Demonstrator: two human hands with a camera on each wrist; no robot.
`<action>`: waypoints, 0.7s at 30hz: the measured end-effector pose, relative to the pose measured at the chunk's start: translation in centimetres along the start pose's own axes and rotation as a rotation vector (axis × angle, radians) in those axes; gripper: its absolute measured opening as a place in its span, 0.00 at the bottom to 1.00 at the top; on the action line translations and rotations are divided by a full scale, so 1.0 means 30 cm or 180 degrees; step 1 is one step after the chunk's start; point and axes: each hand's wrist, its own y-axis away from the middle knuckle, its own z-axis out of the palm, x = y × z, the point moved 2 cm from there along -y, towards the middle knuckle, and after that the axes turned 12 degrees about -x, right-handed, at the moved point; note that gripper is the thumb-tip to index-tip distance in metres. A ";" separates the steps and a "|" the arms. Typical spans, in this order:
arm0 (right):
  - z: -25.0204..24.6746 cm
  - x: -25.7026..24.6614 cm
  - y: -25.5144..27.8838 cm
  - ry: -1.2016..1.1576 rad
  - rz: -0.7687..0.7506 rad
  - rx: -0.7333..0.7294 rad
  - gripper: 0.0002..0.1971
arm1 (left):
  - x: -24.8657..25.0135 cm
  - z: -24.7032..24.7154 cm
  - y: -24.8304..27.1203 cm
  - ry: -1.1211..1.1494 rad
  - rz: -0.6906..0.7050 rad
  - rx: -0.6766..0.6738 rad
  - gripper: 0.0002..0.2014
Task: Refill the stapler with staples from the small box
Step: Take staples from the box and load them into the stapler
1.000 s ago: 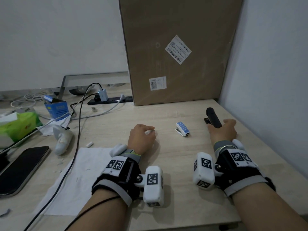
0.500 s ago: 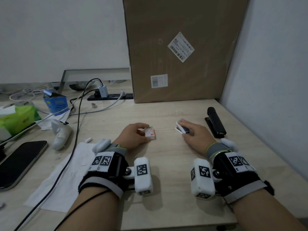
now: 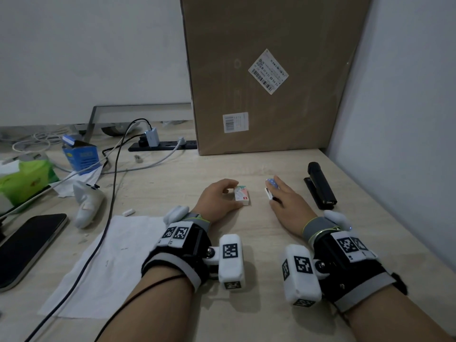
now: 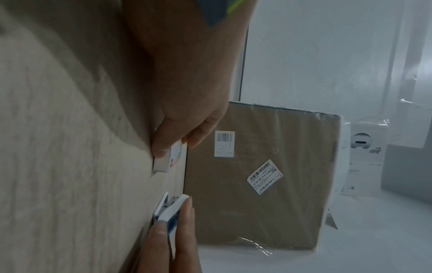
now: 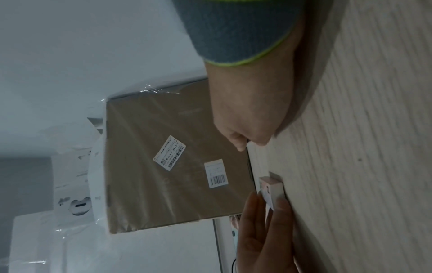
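A small white staple box [image 3: 241, 196] with pink and green print lies on the desk, and my left hand [image 3: 232, 192] pinches it between thumb and fingers. The left wrist view shows that box [image 4: 168, 159] under the thumb. A blue-and-white mini stapler [image 3: 271, 186] sits just to its right, pinched by my right hand [image 3: 275, 191]. Its hinged jaws [image 4: 170, 209] show slightly apart in the left wrist view. A black stapler [image 3: 320, 186] lies closed at the right, untouched. In the right wrist view my right hand [image 5: 243, 142] hides the mini stapler, with the staple box [image 5: 271, 186] below it.
A tall cardboard box [image 3: 266, 82] leans on the back wall. A side wall [image 3: 399, 119] borders the desk on the right. On the left lie a power strip [image 3: 162, 145], cables, a blue carton [image 3: 81, 156], a white controller [image 3: 86, 201], a phone [image 3: 27, 245] and a paper sheet [image 3: 106, 262].
My right hand left the black stapler and moved left onto the mini stapler. My left hand uncurled enough to show the staple box it pinches.
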 end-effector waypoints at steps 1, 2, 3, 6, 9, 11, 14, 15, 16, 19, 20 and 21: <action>0.002 -0.001 -0.001 -0.0006 0.0013 -0.0004 0.26 | -0.006 -0.001 -0.004 -0.0002 -0.0011 0.0015 0.27; 0.001 0.003 -0.005 0.0005 0.0048 0.0000 0.26 | -0.011 0.000 -0.014 -0.0001 -0.0012 0.0029 0.26; -0.003 0.009 -0.009 0.0027 0.0094 0.0008 0.27 | -0.014 0.001 -0.025 -0.0002 -0.0015 0.0039 0.27; -0.009 0.015 -0.008 0.0104 0.0258 0.0048 0.27 | -0.015 -0.002 -0.026 -0.0039 -0.0019 0.0015 0.27; -0.010 0.014 -0.010 0.0135 0.0338 0.0009 0.28 | -0.016 -0.004 -0.025 -0.0094 -0.0034 -0.0012 0.27; -0.009 0.015 -0.011 0.0113 0.0368 -0.0035 0.29 | -0.016 -0.003 -0.020 -0.0106 -0.0059 -0.0027 0.27; -0.006 0.020 -0.011 0.0110 0.0389 -0.0063 0.29 | -0.012 -0.004 -0.005 -0.0142 -0.0131 -0.0053 0.29; -0.005 0.022 -0.013 0.0111 0.0396 -0.0073 0.30 | -0.011 -0.005 -0.001 -0.0132 -0.0180 -0.0048 0.29; -0.004 0.022 -0.012 0.0124 0.0398 -0.0073 0.30 | -0.011 -0.006 0.003 -0.0116 -0.0222 -0.0036 0.29; -0.003 0.021 -0.011 0.0110 0.0417 -0.0058 0.31 | -0.008 -0.009 0.019 -0.0053 -0.0280 -0.0031 0.31; -0.004 0.018 -0.010 0.0091 0.0416 -0.0032 0.31 | -0.002 -0.008 0.025 -0.0026 -0.0299 -0.0033 0.32; -0.006 0.015 -0.007 0.0065 0.0426 -0.0003 0.31 | 0.005 -0.009 0.033 0.0034 -0.0314 -0.0016 0.33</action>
